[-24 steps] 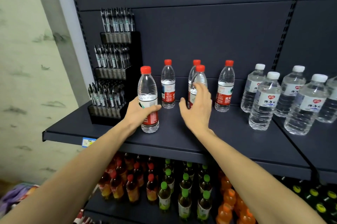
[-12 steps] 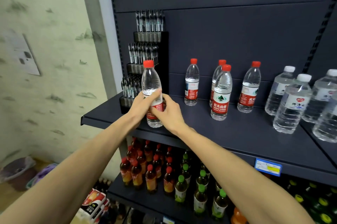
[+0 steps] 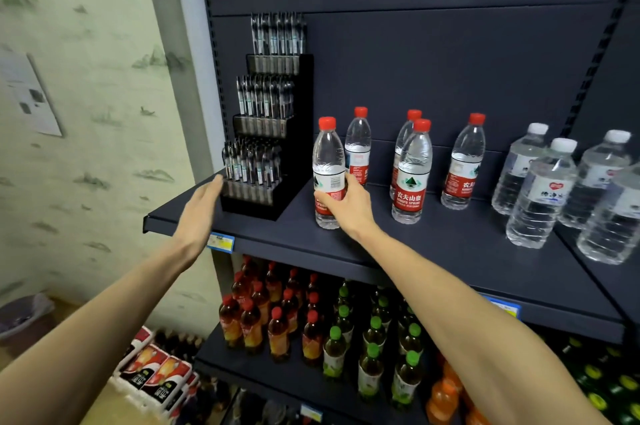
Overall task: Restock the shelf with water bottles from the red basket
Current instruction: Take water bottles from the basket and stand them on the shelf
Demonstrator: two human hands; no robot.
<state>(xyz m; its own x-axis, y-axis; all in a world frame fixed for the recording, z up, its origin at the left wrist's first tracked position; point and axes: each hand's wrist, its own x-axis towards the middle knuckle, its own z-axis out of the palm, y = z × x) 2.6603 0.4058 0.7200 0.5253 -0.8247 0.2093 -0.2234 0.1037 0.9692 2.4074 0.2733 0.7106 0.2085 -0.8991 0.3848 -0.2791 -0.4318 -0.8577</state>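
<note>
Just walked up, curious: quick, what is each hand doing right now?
Left hand: open, fingers straight, holding nothing, near the pen display.
Right hand: gripping the red-capped water bottle standing on the shelf.

Lower label of the front water bottle [image 3: 328, 175] hidden behind the right hand [image 3: 349, 205]. Clear white-capped bottles [image 3: 613, 217] cut off at right edge. Pen display [image 3: 263, 134] lettering too small to read.

Both forearms are bare to each hand, with no sleeves showing.
</note>
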